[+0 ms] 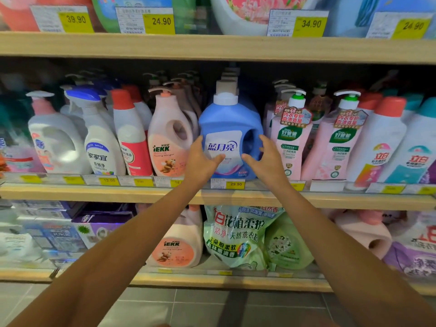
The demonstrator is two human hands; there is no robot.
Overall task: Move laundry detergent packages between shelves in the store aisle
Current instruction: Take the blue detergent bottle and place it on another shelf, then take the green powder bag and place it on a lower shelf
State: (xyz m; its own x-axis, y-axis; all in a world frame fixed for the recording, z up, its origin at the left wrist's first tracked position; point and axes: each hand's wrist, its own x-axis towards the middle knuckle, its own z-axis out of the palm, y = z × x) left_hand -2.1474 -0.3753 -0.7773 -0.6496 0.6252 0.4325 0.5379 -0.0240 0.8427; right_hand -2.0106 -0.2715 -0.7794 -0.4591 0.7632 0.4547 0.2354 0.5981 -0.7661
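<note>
Both hands reach up together, fingers spread, left hand (pixel 202 159) and right hand (pixel 266 159) flanking the blue plastic detergent jug with white cap (pixel 230 128). Thumbs lie across its label; whether the palms press the sides, cannot tell. Jug stands upright between the hands on the wooden middle shelf (pixel 94 192), peach jug (pixel 171 138) just left, pink pump bottle (pixel 290 142) just right. Likely heavy, rigid, smooth-walled, maybe slippery. Best hold: moulded handle hole by the right hand, other palm supporting underneath.
</note>
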